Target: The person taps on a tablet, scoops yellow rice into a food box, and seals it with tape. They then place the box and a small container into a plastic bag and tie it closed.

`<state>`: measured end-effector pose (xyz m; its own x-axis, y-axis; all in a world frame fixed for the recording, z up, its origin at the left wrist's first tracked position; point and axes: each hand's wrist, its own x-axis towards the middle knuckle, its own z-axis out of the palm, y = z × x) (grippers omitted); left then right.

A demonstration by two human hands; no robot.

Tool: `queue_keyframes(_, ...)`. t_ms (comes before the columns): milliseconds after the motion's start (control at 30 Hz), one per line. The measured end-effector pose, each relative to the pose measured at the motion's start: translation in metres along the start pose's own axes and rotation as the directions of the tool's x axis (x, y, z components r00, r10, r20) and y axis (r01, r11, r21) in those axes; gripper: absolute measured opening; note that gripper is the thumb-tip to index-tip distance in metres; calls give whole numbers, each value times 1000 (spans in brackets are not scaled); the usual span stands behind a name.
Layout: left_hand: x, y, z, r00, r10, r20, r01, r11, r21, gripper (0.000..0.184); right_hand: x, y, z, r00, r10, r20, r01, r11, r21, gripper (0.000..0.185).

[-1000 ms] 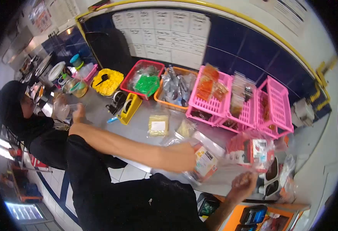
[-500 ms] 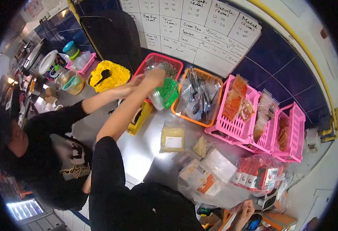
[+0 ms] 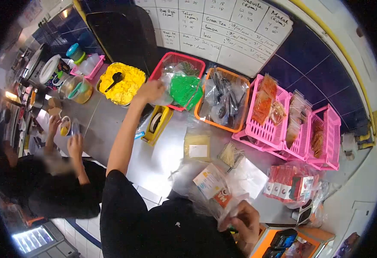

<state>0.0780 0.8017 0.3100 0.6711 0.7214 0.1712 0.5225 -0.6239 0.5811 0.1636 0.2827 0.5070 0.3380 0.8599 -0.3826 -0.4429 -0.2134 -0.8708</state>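
My left hand [image 3: 150,91] is closed at the left rim of the red basket [image 3: 159,64], with a clear plastic item [image 3: 162,99] at its fingers. Inside that basket lies a green bundle [image 3: 183,91] in plastic. At the bottom right, the fingers of my right hand [image 3: 242,221] pinch the edge of a clear plastic bag [image 3: 184,180]. A white and orange printed packet [image 3: 212,185] shows through the bag. Beside it are a white sheet [image 3: 248,176], thin sticks [image 3: 230,155] and a pale yellow packet [image 3: 197,147].
A co-worker [image 3: 55,189] stands at the left, hands around a small cup [image 3: 65,126]. Along the wall are a yellow-filled tray [image 3: 122,86], an orange basket [image 3: 240,124] and pink baskets [image 3: 266,137]. A yellow tape dispenser [image 3: 158,124] and red boxes [image 3: 278,182] are on the table.
My left hand has moved left from over the red basket to its rim. My right hand has come left, the bag and packet shifting with it. The co-worker's hands have drawn back from the basket.
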Motion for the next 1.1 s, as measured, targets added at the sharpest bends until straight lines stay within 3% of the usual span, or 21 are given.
queue_keyframes(67, -10, -29, 18, 946, -91, 311, 25, 978, 209, 35, -5, -1, 12, 996, 63, 66, -63, 998, -6, 18)
queue_keyframes(100, -13, -35, 21, 952, -90, 292, 25, 975, 220, 35, -8, 1, 12, 986, -26, 162, 17, 998, 55, 17)
queue_keyframes(167, -13, -25, 28, 991, -117, 60, 106, 981, 163, 32, -15, 6, 11, 956, -140, 260, 111, 986, 121, 16)
queue_keyframes(267, 6, -19, 40, 981, -193, -1, 192, 977, 88, 31, -13, 26, -5, 961, -245, 127, 205, 943, 262, 15)
queue_keyframes(367, 26, -34, 62, 985, -159, -67, 167, 976, 140, 29, 9, 81, -39, 995, -98, 14, 99, 989, -111, 12)
queue_keyframes(400, 34, -34, 62, 987, -149, -65, 160, 961, 227, 28, 9, 90, -37, 991, -129, 32, 128, 991, 46, 9)
queue_keyframes(433, 39, -36, 65, 991, -125, -50, 133, 965, 226, 28, 5, 100, -37, 993, -119, 9, 119, 993, 26, 9)
queue_keyframes(500, 45, -32, 77, 897, -410, -163, 436, 880, 189, 29, -2, 97, -35, 993, -107, -46, 106, 994, -14, 11)
queue_keyframes(567, 52, -41, 89, 892, -439, -110, 452, 877, 162, 33, -5, 78, -24, 990, -99, -99, 35, 861, -508, 14)
queue_keyframes(600, 56, -48, 88, 887, -449, -107, 461, 872, 165, 32, 1, 70, -18, 990, -93, -106, 26, 860, -510, 14)
queue_keyframes(667, 63, -50, 82, 918, -385, -100, 396, 907, 143, 30, 27, 54, -9, 940, -293, -173, 92, 709, -700, 16)
queue_keyframes(700, 65, -55, 82, 943, -319, -94, 329, 937, 118, 29, 45, 48, -1, 914, -348, -210, 99, 693, -714, 15)
queue_keyframes(767, 74, -73, 73, 996, -12, -92, 3, 995, -99, 27, 104, 32, 18, 858, -473, -201, 180, 644, -744, 15)
queue_keyframes(800, 72, -82, 70, 997, -32, -72, 25, 995, -95, 27, 137, 26, 29, 839, -518, -165, 231, 613, -756, 15)
queue_keyframes(867, 68, -56, 29, 997, -64, -34, 51, 954, -296, 32, 218, 16, 60, 819, -573, 31, 382, 504, -775, 17)
queue_keyframes(900, 74, -68, 28, 998, -55, -15, 51, 983, -177, 33, 259, 9, 79, 812, -565, 148, 425, 397, -814, 16)
queue_keyframes(933, 79, -81, 32, 999, -45, 8, 45, 997, -60, 33, 309, 17, 87, 852, -489, 187, 437, 467, -769, 15)
queue_keyframes(967, 75, -67, 13, 972, -94, 217, 72, 992, 105, 33, 353, 23, 98, 858, -472, 201, 434, 459, -775, 15)
queue_keyframes(1000, 74, -58, 7, 965, -114, 236, 94, 991, 97, 33, 392, 26, 110, 814, -530, 239, 469, 356, -808, 11)
queue_keyframes(1067, 77, -44, 11, 946, -117, 301, 6, 938, 346, 32, 478, 52, 110, 746, -591, 307, 515, 219, -829, 9)
queue_keyframes(1100, 81, -41, 21, 941, -131, 312, 29, 950, 311, 31, 504, 56, 113, 792, -553, 258, 462, 265, -846, 11)
